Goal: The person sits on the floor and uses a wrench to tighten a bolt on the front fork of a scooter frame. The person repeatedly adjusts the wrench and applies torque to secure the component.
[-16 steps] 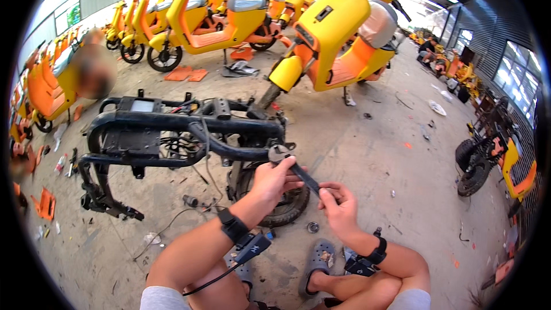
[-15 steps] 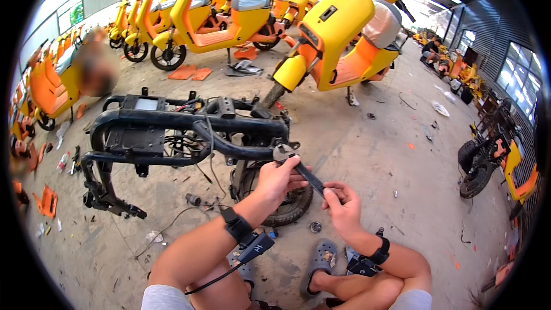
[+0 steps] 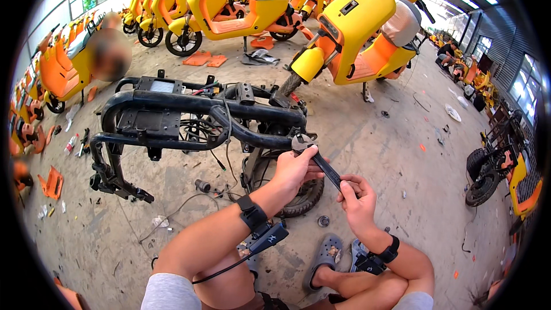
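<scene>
Both my hands are on a dark adjustable wrench (image 3: pixel 328 170), its jaw end up against or just beside the front end of a black scooter frame (image 3: pixel 258 112); I cannot tell whether the jaws grip anything. My left hand (image 3: pixel 294 170) is closed round the wrench near its head, thumb on top. Fingers of my right hand (image 3: pixel 359 200) pinch the lower end of the handle. The stripped frame lies level on the floor, with loose wires in its middle. Behind my left hand, a black-tyred wheel (image 3: pixel 313 200) is partly hidden.
A yellow scooter (image 3: pixel 359 23) stands just beyond the frame, with rows of others behind. Orange panels (image 3: pixel 53 182) lie at the left. A round metal part (image 3: pixel 323 221) sits near my shoe (image 3: pixel 326 255). A partly stripped scooter (image 3: pixel 485 175) is at the right. Farther back, a person (image 3: pixel 446 51) sits.
The view has shifted, so the whole scene sits farther right and the frame slightly higher. Both hands keep their hold on the wrench, which stays at the frame's front end.
</scene>
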`<action>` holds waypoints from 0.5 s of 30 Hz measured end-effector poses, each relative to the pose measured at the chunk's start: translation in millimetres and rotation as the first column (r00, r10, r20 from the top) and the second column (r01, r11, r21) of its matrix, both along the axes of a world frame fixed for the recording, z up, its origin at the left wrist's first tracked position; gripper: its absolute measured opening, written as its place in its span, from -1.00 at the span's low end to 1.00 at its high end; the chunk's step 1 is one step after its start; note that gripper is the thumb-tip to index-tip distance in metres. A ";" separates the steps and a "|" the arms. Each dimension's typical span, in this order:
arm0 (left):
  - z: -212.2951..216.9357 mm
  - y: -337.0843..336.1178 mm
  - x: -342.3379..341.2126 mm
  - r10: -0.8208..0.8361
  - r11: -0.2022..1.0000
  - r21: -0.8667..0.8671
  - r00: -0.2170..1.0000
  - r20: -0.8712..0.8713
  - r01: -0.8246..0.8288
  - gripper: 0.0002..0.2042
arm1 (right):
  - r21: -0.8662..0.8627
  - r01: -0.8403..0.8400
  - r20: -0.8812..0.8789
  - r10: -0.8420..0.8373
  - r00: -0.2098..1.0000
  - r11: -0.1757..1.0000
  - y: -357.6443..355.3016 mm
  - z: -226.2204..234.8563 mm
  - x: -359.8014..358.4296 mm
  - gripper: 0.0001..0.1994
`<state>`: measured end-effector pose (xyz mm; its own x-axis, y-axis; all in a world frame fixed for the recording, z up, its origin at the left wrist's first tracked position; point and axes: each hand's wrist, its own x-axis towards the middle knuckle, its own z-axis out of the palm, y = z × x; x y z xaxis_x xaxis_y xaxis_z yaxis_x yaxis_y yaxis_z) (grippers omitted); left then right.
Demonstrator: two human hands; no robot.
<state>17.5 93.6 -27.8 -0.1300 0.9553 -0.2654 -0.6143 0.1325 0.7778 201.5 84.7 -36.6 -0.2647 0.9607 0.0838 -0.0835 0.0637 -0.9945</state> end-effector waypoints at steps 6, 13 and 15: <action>-0.3 -0.1 -1.9 -0.002 1.000 -0.010 1.000 -0.024 0.001 -0.72 | 0.022 -0.006 0.003 0.006 1.000 1.000 -1.1 0.3 -1.5 -0.83; -1.2 2.2 0.6 -0.012 1.000 -0.006 1.000 0.018 0.012 -0.77 | 0.027 0.015 -0.005 -0.015 1.000 1.000 -2.0 2.5 -1.0 -0.83; -1.4 1.3 1.5 -0.001 1.000 -0.031 1.000 0.007 0.001 -0.78 | 0.005 0.018 -0.028 -0.018 0.999 1.000 -2.8 1.0 -4.0 -0.84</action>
